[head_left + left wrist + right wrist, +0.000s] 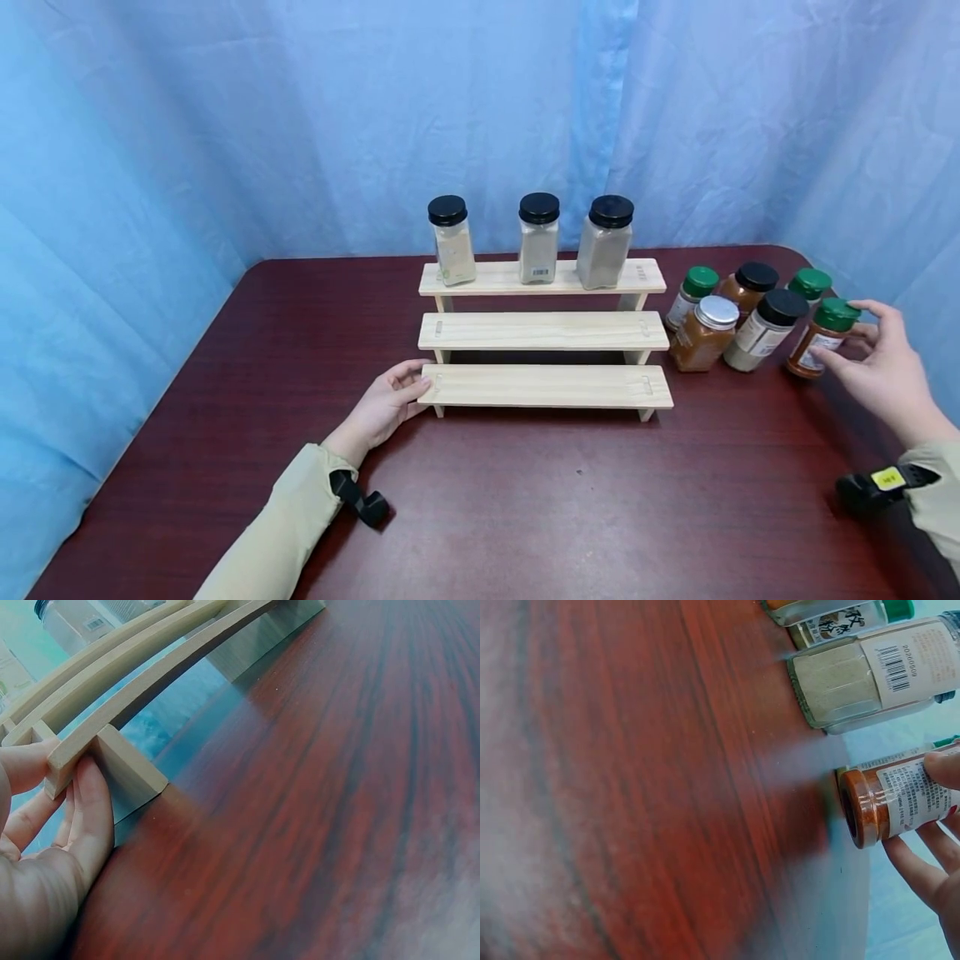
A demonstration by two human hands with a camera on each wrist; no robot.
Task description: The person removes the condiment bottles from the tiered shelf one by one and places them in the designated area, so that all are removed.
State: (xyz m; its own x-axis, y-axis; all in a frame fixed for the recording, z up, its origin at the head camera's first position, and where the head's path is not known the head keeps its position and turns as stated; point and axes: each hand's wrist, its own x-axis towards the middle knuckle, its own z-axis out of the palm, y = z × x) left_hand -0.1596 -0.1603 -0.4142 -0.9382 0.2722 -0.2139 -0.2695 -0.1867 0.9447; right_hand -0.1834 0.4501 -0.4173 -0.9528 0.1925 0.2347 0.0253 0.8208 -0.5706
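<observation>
My left hand (386, 404) pinches the left end of the lowest board of a three-tier wooden rack (543, 386), thumb on top and fingers beneath, as the left wrist view shows. At the right, my right hand (888, 367) grips a green-capped spice jar (817, 340) with reddish-brown contents and a white label. Its base faces the camera in the right wrist view, with the thumb on the label and fingers along the other side. Three black-lidded jars stand on the top tier: a left one (454, 246), a middle one (538, 242) and a right one (604, 246).
Beside the rack's right end cluster several more jars, among them a silver-lidded jar (702, 337), a black-lidded jar (761, 333) and a green-capped jar (690, 296). All stand on a dark red-brown table (570, 517). Blue curtains (360, 125) hang behind and at both sides.
</observation>
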